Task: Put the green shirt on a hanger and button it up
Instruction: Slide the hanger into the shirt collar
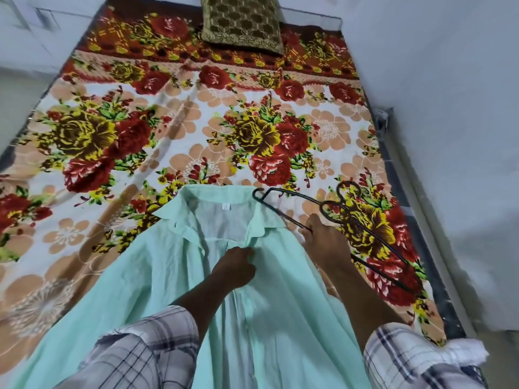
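Note:
The pale green shirt point(157, 265) lies front-up on the bed, its collar spread toward the far end and its front unbuttoned near the neck. My left hand point(234, 266) pinches the right front edge of the shirt just below the collar. My right hand point(324, 242) grips the lower bar of a dark metal hanger point(283, 204). The hanger lies tilted beside the shirt's right shoulder, one end just past the collar and its hook loop pointing right over the bedsheet.
A floral bedsheet point(196, 130) covers the bed. A brown patterned pillow point(243, 22) lies at the far end. White walls run along the right side and behind. The bed's dark frame edge point(438, 276) shows at right.

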